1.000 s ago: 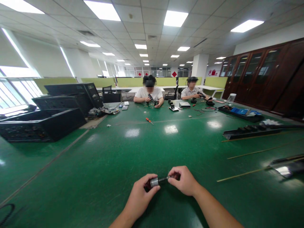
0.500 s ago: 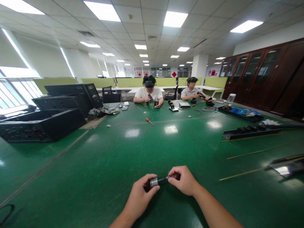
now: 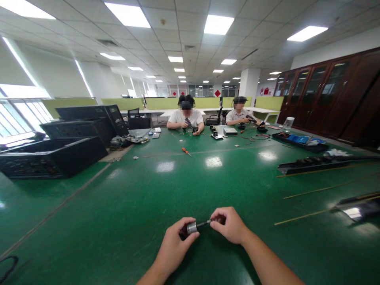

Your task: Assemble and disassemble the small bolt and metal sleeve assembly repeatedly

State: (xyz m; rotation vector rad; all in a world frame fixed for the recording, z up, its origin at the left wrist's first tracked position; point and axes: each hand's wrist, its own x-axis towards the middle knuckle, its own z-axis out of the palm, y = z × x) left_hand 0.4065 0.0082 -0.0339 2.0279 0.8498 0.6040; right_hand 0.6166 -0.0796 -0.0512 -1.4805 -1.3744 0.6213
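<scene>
In the lower middle of the head view, my left hand (image 3: 177,242) is closed around a silver metal cylinder (image 3: 192,227) whose near end is dark. A thin dark shaft (image 3: 203,224) runs from the cylinder towards my right hand (image 3: 230,225). With thumb and fingertips, that hand pinches the shaft's far end, a small metal tip next to a dark reddish-brown part (image 3: 220,219) half hidden by the fingers. Whether the shaft and cylinder are one piece I cannot tell. Both hands hold this just above the green tabletop (image 3: 166,194).
An orange-handled screwdriver (image 3: 185,151) lies farther off. Black computer cases (image 3: 59,156) stand at left. To the right are thin yellowish rods (image 3: 305,217), a black rail (image 3: 314,164) and a black tray (image 3: 299,142). Two people (image 3: 187,118) work across the table.
</scene>
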